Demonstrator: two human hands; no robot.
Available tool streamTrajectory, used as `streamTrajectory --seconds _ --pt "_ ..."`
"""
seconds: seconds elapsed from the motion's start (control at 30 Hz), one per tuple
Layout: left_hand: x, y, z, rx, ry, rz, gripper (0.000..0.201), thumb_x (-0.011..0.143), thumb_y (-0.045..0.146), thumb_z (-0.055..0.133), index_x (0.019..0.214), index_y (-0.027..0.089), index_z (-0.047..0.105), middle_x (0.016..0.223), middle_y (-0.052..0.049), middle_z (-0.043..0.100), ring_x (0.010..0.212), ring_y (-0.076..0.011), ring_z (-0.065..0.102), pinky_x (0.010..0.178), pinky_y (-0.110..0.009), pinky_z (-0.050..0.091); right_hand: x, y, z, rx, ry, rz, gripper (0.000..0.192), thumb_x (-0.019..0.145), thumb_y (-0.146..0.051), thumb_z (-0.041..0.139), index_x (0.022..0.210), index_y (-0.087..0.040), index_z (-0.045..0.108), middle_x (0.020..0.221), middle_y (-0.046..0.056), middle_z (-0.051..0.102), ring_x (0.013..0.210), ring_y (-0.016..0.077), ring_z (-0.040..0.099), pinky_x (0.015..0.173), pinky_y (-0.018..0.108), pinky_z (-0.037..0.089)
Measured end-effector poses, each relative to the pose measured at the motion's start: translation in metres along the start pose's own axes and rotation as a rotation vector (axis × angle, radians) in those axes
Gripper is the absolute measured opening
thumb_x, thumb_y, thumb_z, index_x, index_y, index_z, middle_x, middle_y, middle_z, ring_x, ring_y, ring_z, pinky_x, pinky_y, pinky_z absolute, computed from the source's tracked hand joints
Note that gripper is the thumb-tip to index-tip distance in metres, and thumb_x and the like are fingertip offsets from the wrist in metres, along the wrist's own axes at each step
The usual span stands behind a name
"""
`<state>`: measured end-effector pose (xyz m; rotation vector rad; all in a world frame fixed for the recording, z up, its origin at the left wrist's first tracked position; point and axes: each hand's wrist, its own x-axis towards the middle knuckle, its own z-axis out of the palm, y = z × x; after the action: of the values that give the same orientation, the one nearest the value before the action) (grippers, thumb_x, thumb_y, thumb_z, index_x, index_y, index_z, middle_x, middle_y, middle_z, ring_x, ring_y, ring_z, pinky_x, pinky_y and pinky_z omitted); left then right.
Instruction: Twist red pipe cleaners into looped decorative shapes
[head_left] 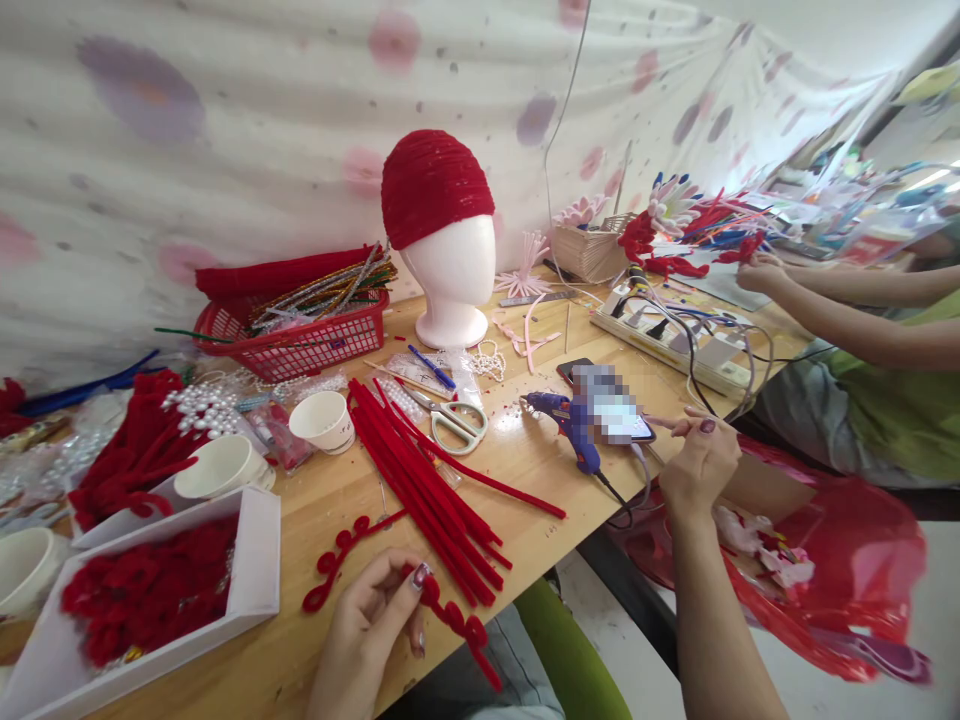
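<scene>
a: what's the left hand (371, 625) doing?

b: it's at the near edge of the wooden table (525, 470), fingers curled and pinched on a looped red pipe-cleaner piece (454, 620). the piece runs from the fingertips down and to the right, past the table edge, over the person's lap.

a: and the right hand (697, 460)?

b: out past the table's right edge, index finger stretched toward a phone (611, 415) whose screen is blurred. the fingertip is at the phone's right end — i cannot tell whether it touches. the other fingers are loosely folded and hold nothing.

a: what lies between the hands?

b: a bundle of straight red pipe cleaners (427, 480) fanned across the table, and another looped red strip (341, 555) just left of the bundle's near end. a blue glue gun (570, 420) lies just beside the phone, its cord dropping over the edge.

a: further back?

b: scissors (454, 420) with pale handles, two paper cups (322, 420) on their sides, a white foam head (450, 280) wearing a red cap (431, 185), and a red basket (300, 335) of glittery stems. near left, a white tray (255, 570) holds red fuzzy pieces.

a: anyone else?

b: a second person's arms (825, 310) reach in from the right, by a power strip (667, 340) — apart from the wearer's hands. a red plastic bag (825, 570) sits below the right forearm.
</scene>
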<state>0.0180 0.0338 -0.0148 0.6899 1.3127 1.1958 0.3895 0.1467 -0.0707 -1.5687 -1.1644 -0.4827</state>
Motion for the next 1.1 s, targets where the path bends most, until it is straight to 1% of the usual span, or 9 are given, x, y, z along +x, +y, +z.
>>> streamTrajectory --seconds 0.17,0.4,0.5,0.57,0.73,0.87,0.97,1.03,1.1 --pt "0.001 0.002 0.004 -0.021 0.024 -0.016 0.033 0.059 0.042 0.089 0.073 0.016 0.073 0.057 0.005 0.059 0.041 -0.0052 0.047 0.04 -0.016 0.042 -0.002 0.0 -0.001 -0.013 0.001 0.019 0.055 0.101 -0.052 0.02 0.065 -0.023 0.051 0.082 0.012 0.065 0.097 0.0322 0.061 0.089 0.049 0.04" --pt "0.004 0.005 0.012 -0.058 0.086 -0.02 0.034 0.059 0.042 0.089 0.071 0.015 0.071 0.053 0.005 0.057 0.041 -0.0053 0.046 0.04 -0.015 0.04 -0.002 -0.001 0.0 -0.01 -0.013 0.014 0.049 0.099 -0.046 0.024 0.064 -0.023 0.05 0.08 0.013 0.065 0.097 0.0327 0.06 0.089 0.05 0.04" --pt "0.007 0.003 0.01 -0.067 0.093 -0.01 0.035 0.059 0.043 0.089 0.072 0.015 0.072 0.055 0.004 0.059 0.041 -0.0052 0.047 0.04 -0.015 0.04 -0.002 -0.002 0.001 -0.016 -0.008 0.02 0.047 0.099 -0.044 0.025 0.066 -0.023 0.05 0.081 0.013 0.064 0.097 0.033 0.059 0.089 0.051 0.039" --pt "0.009 -0.002 0.005 -0.064 0.06 -0.023 0.036 0.06 0.044 0.089 0.073 0.016 0.072 0.054 0.005 0.058 0.041 -0.0058 0.047 0.04 -0.016 0.04 -0.001 -0.002 0.001 -0.018 -0.016 0.026 0.046 0.099 -0.044 0.025 0.067 -0.023 0.05 0.085 0.014 0.064 0.099 0.0331 0.058 0.09 0.052 0.039" --pt "0.016 -0.01 -0.005 -0.046 -0.019 -0.068 0.037 0.061 0.046 0.088 0.076 0.016 0.072 0.053 0.004 0.059 0.04 -0.0086 0.05 0.04 -0.02 0.044 0.005 -0.002 0.005 -0.008 -0.113 0.006 0.051 0.099 -0.053 0.025 0.074 -0.021 0.056 0.099 0.016 0.064 0.108 0.0339 0.056 0.095 0.054 0.036" --pt "0.017 -0.008 -0.003 -0.027 -0.034 -0.063 0.037 0.064 0.048 0.086 0.076 0.016 0.071 0.052 0.004 0.058 0.04 -0.0092 0.05 0.04 -0.02 0.045 0.011 -0.008 0.008 0.016 -0.26 -0.025 0.063 0.099 -0.062 0.019 0.074 -0.021 0.06 0.088 0.012 0.067 0.107 0.0341 0.056 0.097 0.056 0.033" --pt "0.016 -0.006 -0.002 -0.026 -0.038 -0.075 0.04 0.063 0.051 0.086 0.075 0.017 0.071 0.051 0.005 0.057 0.039 -0.0089 0.049 0.039 -0.02 0.044 0.013 -0.013 0.009 0.065 -0.343 -0.034 0.065 0.098 -0.066 0.018 0.069 -0.023 0.057 0.08 0.01 0.068 0.1 0.0317 0.059 0.094 0.052 0.038" --pt "0.015 -0.006 -0.002 -0.022 -0.041 -0.08 0.041 0.063 0.052 0.087 0.075 0.017 0.071 0.051 0.005 0.056 0.039 -0.0085 0.049 0.04 -0.019 0.044 0.013 -0.015 0.008 0.095 -0.341 -0.019 0.065 0.097 -0.067 0.019 0.066 -0.023 0.055 0.079 0.01 0.067 0.094 0.03 0.061 0.091 0.049 0.041" --pt "0.014 -0.006 -0.002 -0.017 -0.041 -0.083 0.042 0.062 0.053 0.086 0.075 0.017 0.071 0.05 0.005 0.056 0.039 -0.0082 0.049 0.04 -0.019 0.044 0.013 -0.013 0.008 0.102 -0.277 0.033 0.063 0.097 -0.066 0.018 0.067 -0.023 0.054 0.081 0.011 0.066 0.094 0.0306 0.062 0.091 0.049 0.042"
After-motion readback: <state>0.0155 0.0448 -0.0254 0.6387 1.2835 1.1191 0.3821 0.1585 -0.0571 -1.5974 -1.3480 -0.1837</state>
